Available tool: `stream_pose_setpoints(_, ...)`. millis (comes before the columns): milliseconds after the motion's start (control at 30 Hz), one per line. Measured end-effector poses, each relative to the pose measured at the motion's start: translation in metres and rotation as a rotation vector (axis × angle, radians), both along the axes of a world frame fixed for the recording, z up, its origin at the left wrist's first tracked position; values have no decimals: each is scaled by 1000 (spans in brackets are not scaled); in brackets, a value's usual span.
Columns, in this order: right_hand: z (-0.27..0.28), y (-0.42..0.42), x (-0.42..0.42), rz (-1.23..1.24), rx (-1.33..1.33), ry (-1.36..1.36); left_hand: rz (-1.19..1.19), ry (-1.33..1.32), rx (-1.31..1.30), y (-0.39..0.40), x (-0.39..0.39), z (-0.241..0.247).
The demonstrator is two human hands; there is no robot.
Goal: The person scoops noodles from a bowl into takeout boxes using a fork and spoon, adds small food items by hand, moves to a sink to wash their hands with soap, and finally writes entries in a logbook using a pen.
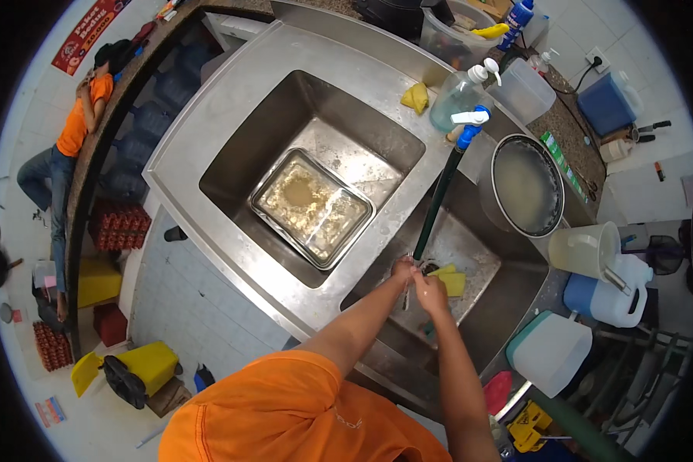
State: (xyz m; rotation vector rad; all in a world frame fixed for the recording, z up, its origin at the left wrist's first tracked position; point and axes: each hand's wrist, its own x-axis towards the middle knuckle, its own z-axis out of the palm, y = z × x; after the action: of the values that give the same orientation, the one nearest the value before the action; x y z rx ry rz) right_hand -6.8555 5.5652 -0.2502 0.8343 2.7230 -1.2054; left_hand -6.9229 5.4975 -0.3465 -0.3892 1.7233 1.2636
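My left hand (403, 269) and my right hand (431, 293) meet at the lower end of a dark green hose (438, 211), over the right basin (468, 231) of a stainless steel sink. Whether either hand grips the hose or only meets the water cannot be told. The hose hangs from a blue tap with a white lever (469, 124). Under my hands, a yellow sponge or cloth (454, 284) lies on the basin floor. In the left basin (358, 144) sits a rectangular metal tray (260, 202) holding cloudy water and pale residue.
A round pot of cloudy liquid (522, 185) stands at the right basin's back rim. Nearby are a soap pump bottle (453, 101), a folded yellow cloth (416, 98), a plastic pitcher (583, 251) and jerrycans (609, 289). A person in an orange shirt (84, 118) leans at the far-left counter.
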Motion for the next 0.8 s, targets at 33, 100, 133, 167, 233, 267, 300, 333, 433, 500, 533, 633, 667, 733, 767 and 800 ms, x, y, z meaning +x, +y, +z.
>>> stream_pose_setpoints(33,29,8,-5,77,36,79,17,38,31,5,-2,7)
stream_pose_setpoints(100,128,30,-42,115,26,66,90,-24,221,11,-2,9)
stream_pose_setpoints(133,165,35,-72,163,133,249,284,-164,406,11,-1,-23)
stream_pose_setpoints(167,195,45,-95,177,248,424,333,-220,413,14,1,-23)
stream_pose_setpoints(233,245,59,-138,194,513,586,418,-333,411,5,1,-19)
stream_pose_setpoints(267,261,71,-159,250,706,729,341,-319,296,3,0,10)
stream_pose_setpoints(300,273,76,-180,287,786,712,323,-268,227,1,-5,17)
stream_pose_setpoints(333,278,82,-194,324,865,684,298,-225,158,0,-6,19)
stream_pose_setpoints(433,277,100,-219,409,1041,642,233,-288,-9,-1,-1,27)
stream_pose_setpoints(500,275,111,-226,391,1056,626,215,-380,-112,-1,-6,30)
stream_pose_setpoints(533,274,110,-228,392,1062,617,185,-373,-32,-6,-1,22)
stream_pose_setpoints(633,274,101,-230,350,1175,611,245,-96,135,-5,13,2)
stream_pose_setpoints(667,272,97,-231,312,1178,608,149,-149,158,-7,11,-5)
stream_pose_setpoints(733,268,80,-239,233,1179,606,-40,-250,199,-13,1,-33)
stream_pose_setpoints(767,267,73,-244,180,1155,599,-75,-326,219,-15,0,-37)
stream_pose_setpoints(800,266,67,-245,117,1132,582,-122,-406,234,-18,-1,-37)
